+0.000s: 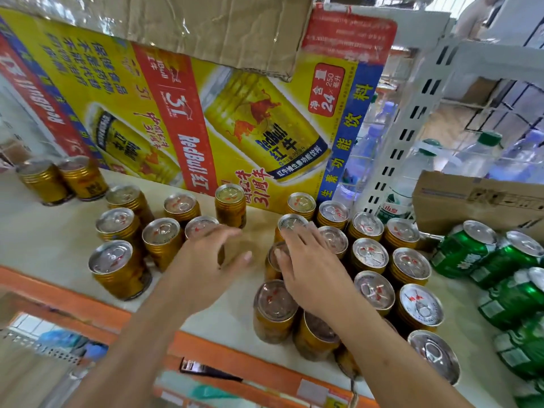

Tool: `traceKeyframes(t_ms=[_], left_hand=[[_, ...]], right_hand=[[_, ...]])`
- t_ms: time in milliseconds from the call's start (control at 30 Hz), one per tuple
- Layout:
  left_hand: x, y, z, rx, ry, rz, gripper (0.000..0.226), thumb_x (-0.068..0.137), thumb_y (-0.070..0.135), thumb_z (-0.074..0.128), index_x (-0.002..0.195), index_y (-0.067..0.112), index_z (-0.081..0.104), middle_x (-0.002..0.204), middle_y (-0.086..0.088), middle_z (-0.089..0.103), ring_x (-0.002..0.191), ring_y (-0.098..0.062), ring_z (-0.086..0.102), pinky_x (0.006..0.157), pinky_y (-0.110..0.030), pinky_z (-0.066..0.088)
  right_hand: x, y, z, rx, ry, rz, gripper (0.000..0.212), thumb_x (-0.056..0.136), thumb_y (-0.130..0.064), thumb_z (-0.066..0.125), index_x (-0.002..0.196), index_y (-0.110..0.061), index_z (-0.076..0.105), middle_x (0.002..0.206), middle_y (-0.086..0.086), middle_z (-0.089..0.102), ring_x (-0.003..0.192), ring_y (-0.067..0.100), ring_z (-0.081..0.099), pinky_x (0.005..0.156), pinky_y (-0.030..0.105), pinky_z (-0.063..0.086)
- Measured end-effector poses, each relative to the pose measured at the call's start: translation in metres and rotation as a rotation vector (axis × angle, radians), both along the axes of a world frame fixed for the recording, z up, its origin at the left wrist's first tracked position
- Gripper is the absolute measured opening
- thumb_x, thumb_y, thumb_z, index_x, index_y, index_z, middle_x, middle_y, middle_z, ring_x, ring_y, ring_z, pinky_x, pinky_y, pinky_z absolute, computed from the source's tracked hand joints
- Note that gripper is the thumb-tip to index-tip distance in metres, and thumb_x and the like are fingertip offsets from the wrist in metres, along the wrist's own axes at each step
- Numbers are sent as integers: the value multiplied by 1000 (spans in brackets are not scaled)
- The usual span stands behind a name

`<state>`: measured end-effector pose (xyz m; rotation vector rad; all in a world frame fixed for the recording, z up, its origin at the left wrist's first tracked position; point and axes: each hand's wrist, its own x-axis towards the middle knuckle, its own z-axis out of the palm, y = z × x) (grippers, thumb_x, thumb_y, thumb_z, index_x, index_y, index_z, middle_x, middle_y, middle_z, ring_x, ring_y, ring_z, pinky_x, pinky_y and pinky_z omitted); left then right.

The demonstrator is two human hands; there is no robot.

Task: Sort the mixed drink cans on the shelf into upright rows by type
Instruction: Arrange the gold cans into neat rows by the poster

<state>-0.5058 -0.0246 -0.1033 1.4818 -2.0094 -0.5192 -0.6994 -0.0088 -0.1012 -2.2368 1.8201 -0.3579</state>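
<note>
The gold cans (371, 256) right of centre already stand upright in close rows, tops up, some touching. A second lot of loose gold cans (117, 260) stands at centre left, upright too but scattered with gaps, and two more sit apart at the far left. We judge the task a good half done. The type is already separated, since the green cans (477, 245) keep their own group at the right edge, though they look tilted in this wide view.

Our left hand (212, 254) is spread wide, with its fingertips at the top of one loose can in the middle. Our right hand (309, 266) lies flat with fingers straight across can tops on the left side of the tidy block. Neither grips anything.

What is left, we think, is closing the bare gap of shelf (53, 240) between the two gold lots. Behind stand a yellow carton (206, 113), water bottles (412, 178) and a brown box (471, 198).
</note>
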Motion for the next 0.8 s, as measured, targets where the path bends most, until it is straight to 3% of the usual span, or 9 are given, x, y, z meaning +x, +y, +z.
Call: traceKeyframes(t_ms=[67,167,233,533,667,800], left_hand=[[13,-20,9,-63,-223,32,51,86,42,64,131,19,56,130,0,55,123,-20,49,102,-36,38],[26,-48,12,119,-606,57,64,85,53,60,140,28,39,140,-4,46,131,-28,40,104,-43,36],[32,-59,9,117,-709,4,63,83,59,58,136,29,40,134,-3,50,129,-28,39,102,-43,37],[60,-85,8,67,-640,-186,75,65,74,63,129,38,48,123,10,59,124,-20,32,100,-37,32],[67,-95,7,61,-624,-251,74,65,74,63,129,39,48,122,12,58,123,-18,33,98,-36,33],[66,-103,7,34,-630,-297,70,67,75,60,125,37,50,119,10,59,119,-18,37,97,-38,33]], right_hand=[[13,-16,7,11,-4,22,43,102,-31,35,141,-13,37,148,7,36,144,25,18,117,42,24],[33,-48,15,70,-8,-1,43,101,-30,40,141,-13,39,143,8,43,138,28,33,111,44,31],[46,-70,17,97,-26,-18,45,99,-30,46,141,-13,40,140,8,48,130,27,43,106,42,38],[88,-149,6,161,-124,-84,73,84,-40,72,146,-20,39,146,3,46,133,22,42,106,36,37],[92,-158,12,118,-124,-178,58,74,-39,79,124,-17,60,123,3,62,111,22,56,89,34,47],[83,-160,17,62,-73,-302,50,71,-44,78,108,-12,65,105,5,64,96,24,58,75,33,49]])
